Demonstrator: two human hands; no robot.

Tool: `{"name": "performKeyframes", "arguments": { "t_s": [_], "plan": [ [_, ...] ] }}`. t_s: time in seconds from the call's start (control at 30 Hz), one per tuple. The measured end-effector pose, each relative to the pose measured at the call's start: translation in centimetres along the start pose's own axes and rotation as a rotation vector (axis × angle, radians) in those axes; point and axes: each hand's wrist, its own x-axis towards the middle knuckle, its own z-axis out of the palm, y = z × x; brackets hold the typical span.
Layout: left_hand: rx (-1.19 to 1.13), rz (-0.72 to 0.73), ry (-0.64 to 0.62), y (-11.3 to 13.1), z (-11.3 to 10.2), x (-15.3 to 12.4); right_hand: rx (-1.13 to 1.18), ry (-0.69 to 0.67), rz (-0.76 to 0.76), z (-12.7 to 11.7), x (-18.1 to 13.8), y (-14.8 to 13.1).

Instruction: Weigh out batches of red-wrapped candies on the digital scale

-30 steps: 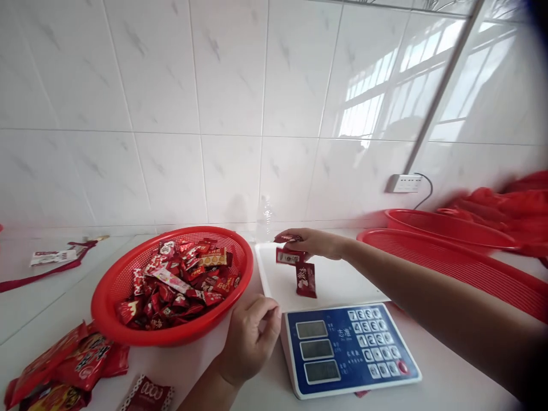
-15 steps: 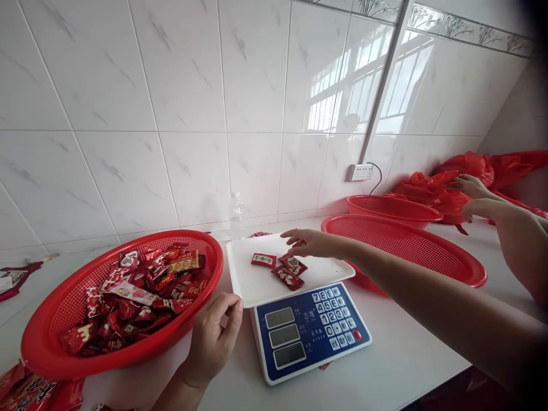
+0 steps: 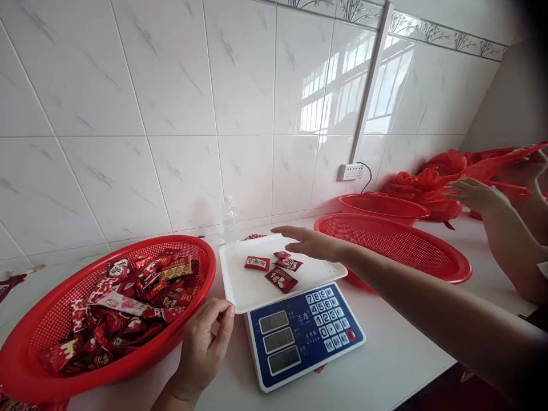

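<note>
Well, at least four small red snack sachets [image 3: 281,280] lie flat on the white weighing tray [image 3: 244,288], behind the keypad of the digital scale [image 3: 306,345]. Right hand [image 3: 313,242] hovers over the tray's far side — fingers stretched out, nothing visible in the grip. Left hand [image 3: 203,342] is half-curled at the near left corner, thumb & index close together; can't tell if they're pinching the edge or just beside it. For a true wt., I'd want both hands clear of the tray, sachets kept well inside the rim & digits settled before anyone reads them. Mixed pkts. [image 3: 128,302] in the red perforated basket [image 3: 208,257] alongside should be easy to add singly. Writing, then: the scale's blue front says 志准, w/ number keys [image 3: 327,308] and one red btn. [image 3: 351,335] — the displays [image 3: 279,341] are too faint to read, and the sachets' pale Chinese lettering's too small for me.
</note>
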Motion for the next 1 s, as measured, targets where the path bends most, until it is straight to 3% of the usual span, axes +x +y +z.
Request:
{"name": "performKeyframes", "arguments": {
  "t_s": [0.4, 0.6, 0.83, 0.9, 1.0],
  "plan": [
    [-0.02, -0.013, -0.008, 0.2, 0.1, 0.1, -0.27, -0.142, 0.002, 2.7, -0.6, -0.7],
    [-0.037, -0.04, -0.028, 0.2, 0.1, -0.1, -0.298, -0.072, -0.109, 3.9, 0.9, -1.5],
    [-0.075, -0.059, -0.045, 0.5, 0.3, -0.3, -0.242, -0.013, -0.342, 6.9, 5.1, -7.4],
    [-0.093, -0.053, -0.05, 0.6, 0.3, -0.2, -0.237, -0.068, -0.401, 8.5, 6.5, -9.7],
    [-0.13, -0.032, -0.067, 0.5, 0.4, -0.3, -0.283, -0.258, -0.448, 11.1, 8.5, -12.7]
  ]
}}
